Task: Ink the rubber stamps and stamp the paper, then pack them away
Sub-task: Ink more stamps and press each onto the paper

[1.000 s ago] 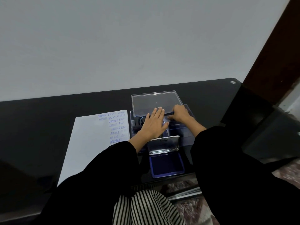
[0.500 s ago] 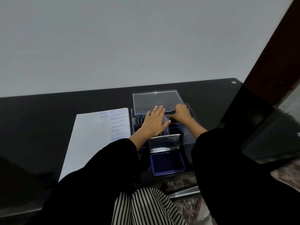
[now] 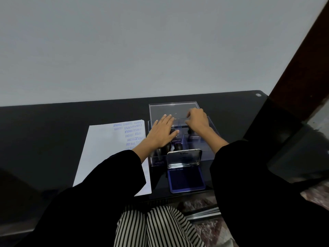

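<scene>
Head view: a clear storage box [image 3: 208, 151] sits on the black table [image 3: 53, 125], with the rubber stamps [image 3: 178, 146] standing upright in its compartments.

- Left hand [image 3: 162, 133]: lies flat over the stamps on the box's 9 o'clock side. Its fingers are straight and close together, pointing toward 1 o'clock, and grip nothing.
- Right hand [image 3: 197, 120]: sits at the box's 12 o'clock edge. Its fingers are curled and pinch the near right edge of the clear lid [image 3: 170, 111].
- Clear lid: lies at 12 o'clock of the box, with its near edge overlapping the box rim.
- Ink pad [image 3: 186, 179]: lies at 6 o'clock of the box, touching it. It is open, and its metal cover [image 3: 184, 156] stands upright against the box wall.
- Paper [image 3: 106, 154]: lies at 9 o'clock, just beside the box. Blue stamped words fill its far right corner.

Black sleeves cover both forearms.
</scene>
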Action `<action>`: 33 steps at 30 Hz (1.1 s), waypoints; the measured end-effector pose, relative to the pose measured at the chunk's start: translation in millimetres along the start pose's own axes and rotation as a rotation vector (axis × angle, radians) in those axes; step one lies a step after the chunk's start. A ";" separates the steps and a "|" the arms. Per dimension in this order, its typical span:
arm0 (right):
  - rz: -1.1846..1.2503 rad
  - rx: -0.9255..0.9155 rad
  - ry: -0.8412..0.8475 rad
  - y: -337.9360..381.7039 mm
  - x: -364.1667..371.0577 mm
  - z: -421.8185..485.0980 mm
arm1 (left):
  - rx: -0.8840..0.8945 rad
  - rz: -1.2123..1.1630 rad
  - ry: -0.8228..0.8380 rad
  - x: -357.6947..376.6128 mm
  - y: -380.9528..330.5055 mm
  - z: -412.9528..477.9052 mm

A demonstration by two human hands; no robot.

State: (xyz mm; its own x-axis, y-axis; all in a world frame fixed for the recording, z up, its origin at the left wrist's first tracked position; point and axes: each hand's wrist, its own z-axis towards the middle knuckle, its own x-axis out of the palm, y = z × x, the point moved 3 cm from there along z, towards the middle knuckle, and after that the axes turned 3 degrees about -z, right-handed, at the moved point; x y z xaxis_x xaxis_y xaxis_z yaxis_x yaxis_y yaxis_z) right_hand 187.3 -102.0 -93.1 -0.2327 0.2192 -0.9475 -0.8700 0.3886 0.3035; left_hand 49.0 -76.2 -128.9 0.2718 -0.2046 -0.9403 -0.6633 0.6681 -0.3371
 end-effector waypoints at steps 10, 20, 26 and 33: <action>0.027 -0.154 0.059 46.3 9.1 -2.6 | -0.037 0.043 -0.019 -15.3 25.9 -9.8; -0.265 -0.206 0.165 58.1 33.1 -7.8 | -0.092 0.040 0.045 0.5 45.4 -18.6; -0.340 -0.205 0.214 59.7 45.5 -7.8 | -0.080 0.057 0.025 3.5 45.2 -20.4; -0.310 -0.164 0.219 60.8 44.8 -6.7 | -0.084 0.064 0.032 4.0 45.4 -19.9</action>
State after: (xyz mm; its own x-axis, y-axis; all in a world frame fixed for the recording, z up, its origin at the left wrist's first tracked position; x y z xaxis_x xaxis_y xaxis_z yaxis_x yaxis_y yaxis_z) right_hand 121.1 -74.5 -117.8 -0.0202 -0.0880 -0.9959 -0.9670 0.2547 -0.0029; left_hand 6.1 -60.9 -149.0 0.2054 -0.1872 -0.9606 -0.7349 0.6187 -0.2777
